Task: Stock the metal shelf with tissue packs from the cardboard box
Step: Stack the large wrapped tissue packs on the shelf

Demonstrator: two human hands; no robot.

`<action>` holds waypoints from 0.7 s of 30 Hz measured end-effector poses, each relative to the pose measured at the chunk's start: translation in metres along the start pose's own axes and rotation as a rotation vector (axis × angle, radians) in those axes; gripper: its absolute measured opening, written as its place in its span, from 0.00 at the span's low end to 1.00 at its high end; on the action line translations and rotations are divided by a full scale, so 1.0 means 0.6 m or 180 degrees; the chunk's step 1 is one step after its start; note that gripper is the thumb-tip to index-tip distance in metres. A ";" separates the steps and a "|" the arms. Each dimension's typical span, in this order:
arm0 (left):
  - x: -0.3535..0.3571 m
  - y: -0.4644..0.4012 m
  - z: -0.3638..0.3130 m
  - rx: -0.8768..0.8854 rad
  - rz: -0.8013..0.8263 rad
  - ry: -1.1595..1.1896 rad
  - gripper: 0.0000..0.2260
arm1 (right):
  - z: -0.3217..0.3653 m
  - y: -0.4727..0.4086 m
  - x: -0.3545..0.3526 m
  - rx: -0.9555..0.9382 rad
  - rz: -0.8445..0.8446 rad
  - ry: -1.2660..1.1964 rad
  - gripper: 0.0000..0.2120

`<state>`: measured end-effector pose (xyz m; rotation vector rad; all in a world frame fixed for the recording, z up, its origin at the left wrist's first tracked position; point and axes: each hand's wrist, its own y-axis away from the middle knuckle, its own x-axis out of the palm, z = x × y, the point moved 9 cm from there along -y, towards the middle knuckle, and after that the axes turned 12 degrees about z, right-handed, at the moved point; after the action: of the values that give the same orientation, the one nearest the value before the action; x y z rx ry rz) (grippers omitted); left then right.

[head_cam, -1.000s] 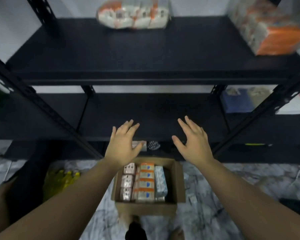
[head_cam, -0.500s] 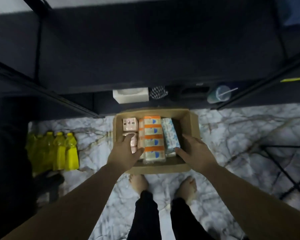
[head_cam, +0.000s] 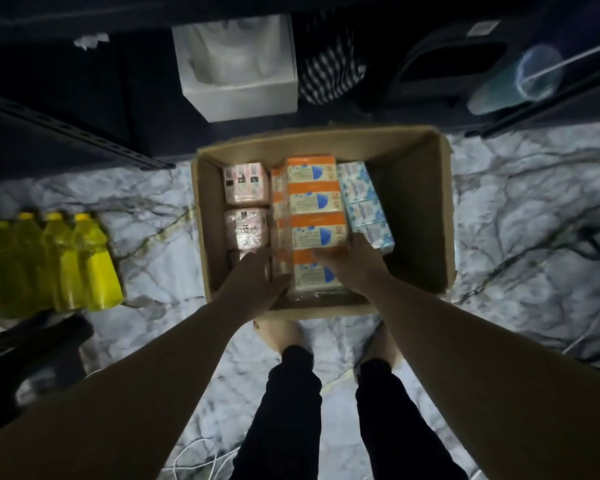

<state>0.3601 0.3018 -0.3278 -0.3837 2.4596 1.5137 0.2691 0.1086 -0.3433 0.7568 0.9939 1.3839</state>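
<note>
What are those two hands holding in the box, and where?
Both hands, left and right, clasp the orange tissue pack at its near end, one on each side.

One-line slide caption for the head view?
Both hands, left and right, reach around the orange tissue pack inside the cardboard box.

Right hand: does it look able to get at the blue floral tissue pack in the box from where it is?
Probably yes. The right hand rests on the orange tissue pack, and the blue floral pack lies right beside it, its top uncovered. The cardboard box has open space on that side, so nothing seems to block it.
</note>
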 end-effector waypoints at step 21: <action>0.030 -0.057 -0.030 -0.0437 -0.0423 0.0444 0.40 | -0.110 0.092 -0.132 -0.0253 -0.0572 -0.0446 0.22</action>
<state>0.3538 0.2690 -0.3545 -0.6857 2.3834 1.6553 0.1923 0.0262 -0.3118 0.6786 0.8703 1.1916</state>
